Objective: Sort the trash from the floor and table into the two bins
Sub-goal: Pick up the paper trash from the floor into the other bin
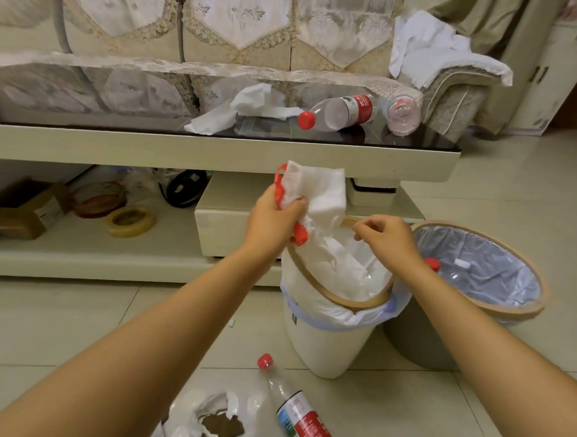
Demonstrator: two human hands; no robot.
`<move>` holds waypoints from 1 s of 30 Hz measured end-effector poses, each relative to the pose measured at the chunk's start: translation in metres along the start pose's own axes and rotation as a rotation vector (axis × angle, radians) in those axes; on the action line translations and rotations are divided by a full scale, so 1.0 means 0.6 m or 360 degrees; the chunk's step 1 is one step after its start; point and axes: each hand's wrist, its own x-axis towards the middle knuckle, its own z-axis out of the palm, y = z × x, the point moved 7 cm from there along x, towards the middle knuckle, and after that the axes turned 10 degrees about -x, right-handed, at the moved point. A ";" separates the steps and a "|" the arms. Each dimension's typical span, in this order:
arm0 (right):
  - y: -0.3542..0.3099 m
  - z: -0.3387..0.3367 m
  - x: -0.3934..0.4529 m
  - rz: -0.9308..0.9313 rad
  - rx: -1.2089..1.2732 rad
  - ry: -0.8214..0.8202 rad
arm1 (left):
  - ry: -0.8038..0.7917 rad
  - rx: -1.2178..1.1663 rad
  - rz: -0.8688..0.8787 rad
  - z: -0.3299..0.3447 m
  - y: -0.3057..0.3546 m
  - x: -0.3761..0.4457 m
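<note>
At six o'clock, nearest your feet, a floor bottle (pixel 298 411) with a red cap lies beside a torn white bag (pixel 205 418); leave both for later. Just beyond, at the centre, stands the white bin (pixel 328 344), already holding paper. Your left hand (pixel 274 218) is closed around a crumpled tissue (pixel 317 193) wrapped with something red (a strip or wrapper, I cannot tell which), held directly above that bin's rim. Your right hand (pixel 388 236) pinches the far edge of the rim or liner, fingers curled narrow. Steady the liner with the right, lower the left into the opening, then spread the fingers so the wad falls clear of the rim. At three o'clock the grey bin (pixel 519 308) holds bottles only, so keep paper out of it. Farthest, at twelve o'clock on the table (pixel 217 147), wait another tissue (pixel 238 113), a capped bottle (pixel 340 112) and a crushed bottle (pixel 403 115).
</note>
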 end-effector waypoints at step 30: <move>-0.034 0.129 0.001 -0.0385 -0.1007 -0.0689 | -0.0280 0.0968 -0.0126 -0.099 -0.119 -0.065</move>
